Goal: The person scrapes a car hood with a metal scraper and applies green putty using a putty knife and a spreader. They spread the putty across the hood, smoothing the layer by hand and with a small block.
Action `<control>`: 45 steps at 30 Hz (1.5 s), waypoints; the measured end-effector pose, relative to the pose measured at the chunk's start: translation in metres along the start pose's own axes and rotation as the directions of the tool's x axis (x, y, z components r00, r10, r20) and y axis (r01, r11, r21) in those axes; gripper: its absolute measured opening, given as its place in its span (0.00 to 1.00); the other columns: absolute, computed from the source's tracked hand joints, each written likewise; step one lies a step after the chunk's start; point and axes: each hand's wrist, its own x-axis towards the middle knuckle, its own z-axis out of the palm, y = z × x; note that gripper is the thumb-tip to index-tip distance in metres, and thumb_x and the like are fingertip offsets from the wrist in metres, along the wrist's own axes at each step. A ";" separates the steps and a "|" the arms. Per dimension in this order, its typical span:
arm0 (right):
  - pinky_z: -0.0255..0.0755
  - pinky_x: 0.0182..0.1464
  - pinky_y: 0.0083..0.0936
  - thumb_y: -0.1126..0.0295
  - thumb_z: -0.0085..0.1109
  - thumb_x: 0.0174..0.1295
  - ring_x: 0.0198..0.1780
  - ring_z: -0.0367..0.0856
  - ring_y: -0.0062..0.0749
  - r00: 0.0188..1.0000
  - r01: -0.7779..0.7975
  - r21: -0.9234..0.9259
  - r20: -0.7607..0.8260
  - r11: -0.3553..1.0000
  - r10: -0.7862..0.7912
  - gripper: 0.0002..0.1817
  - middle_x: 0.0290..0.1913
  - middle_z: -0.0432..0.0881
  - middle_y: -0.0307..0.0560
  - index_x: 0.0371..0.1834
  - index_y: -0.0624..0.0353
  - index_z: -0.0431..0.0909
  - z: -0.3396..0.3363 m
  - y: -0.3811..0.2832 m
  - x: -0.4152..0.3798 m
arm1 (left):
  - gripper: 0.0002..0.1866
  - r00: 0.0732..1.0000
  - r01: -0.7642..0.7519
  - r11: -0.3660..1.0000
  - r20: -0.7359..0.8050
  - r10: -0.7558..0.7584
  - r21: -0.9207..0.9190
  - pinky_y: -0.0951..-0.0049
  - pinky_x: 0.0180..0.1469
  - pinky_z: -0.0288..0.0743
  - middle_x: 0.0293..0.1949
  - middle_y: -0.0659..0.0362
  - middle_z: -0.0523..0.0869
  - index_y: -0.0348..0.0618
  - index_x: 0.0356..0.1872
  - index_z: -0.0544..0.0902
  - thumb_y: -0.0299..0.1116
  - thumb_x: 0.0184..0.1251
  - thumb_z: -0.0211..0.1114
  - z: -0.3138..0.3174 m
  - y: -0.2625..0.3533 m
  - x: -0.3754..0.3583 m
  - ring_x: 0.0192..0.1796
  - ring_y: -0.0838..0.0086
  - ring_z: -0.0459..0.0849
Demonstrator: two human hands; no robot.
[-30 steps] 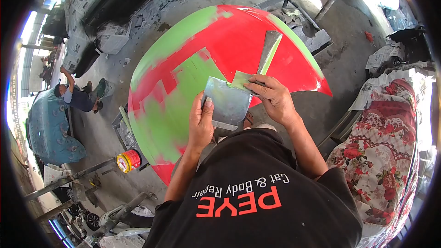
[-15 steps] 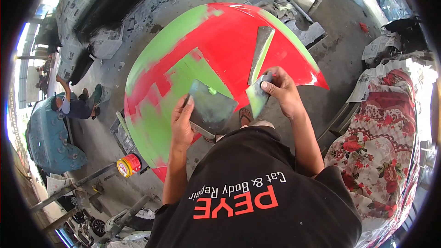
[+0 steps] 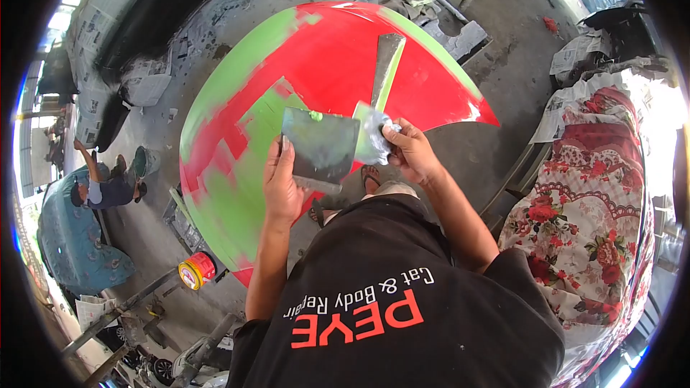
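My left hand grips a dark, smeared square plate by its left edge, with the thumb on top. A small green dab sits on the plate's top edge. In my right hand is a thin, pale green spreader with a shiny, crumpled-looking silvery part under my fingers. The spreader is close beside the plate's right edge. Beyond both hands lies a red and green car panel, and on it rests a long, narrow grey and green strip.
A red and yellow can stands at the panel's lower left. Flowered cloth covers something at the right. Another person is at the far left beside a blue cloth cover. A metal stand is behind the panel.
My right hand has moved left and down, and the spreader has turned flatter and closer to the plate. The plate is now more upright in view. The whole view has shifted slightly.
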 end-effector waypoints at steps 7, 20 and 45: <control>0.76 0.50 0.29 0.72 0.51 0.77 0.48 0.82 0.27 0.972 0.229 0.341 -0.128 0.912 -0.197 0.11 0.51 0.83 0.40 0.60 0.53 0.71 0.030 0.032 -0.002 | 0.21 0.993 0.110 0.780 -0.096 -0.064 0.616 0.67 0.32 0.77 0.44 0.55 0.80 0.40 0.58 0.66 0.50 0.86 0.47 0.013 -0.083 0.024 0.36 0.73 0.82; 0.81 0.39 0.29 0.85 0.55 0.66 0.51 0.86 0.39 0.652 0.538 0.277 -0.735 0.796 -0.184 0.14 0.53 0.83 0.49 0.53 0.60 0.73 -0.154 0.032 0.099 | 0.34 0.994 -0.082 -0.014 0.081 -0.075 0.997 0.48 0.61 0.76 0.59 0.36 0.78 0.33 0.69 0.69 0.50 0.73 0.64 -0.011 -0.177 0.079 0.58 0.42 0.81; 0.79 0.60 0.41 0.68 0.74 0.54 0.64 0.78 0.50 0.076 -0.291 -0.256 -0.967 0.922 -0.244 0.40 0.71 0.64 0.70 0.70 0.74 0.67 -0.197 -0.026 0.169 | 0.26 0.992 0.109 0.086 -0.115 0.060 0.990 0.53 0.43 0.86 0.50 0.43 0.73 0.39 0.56 0.70 0.33 0.63 0.74 0.022 -0.233 0.150 0.42 0.43 0.85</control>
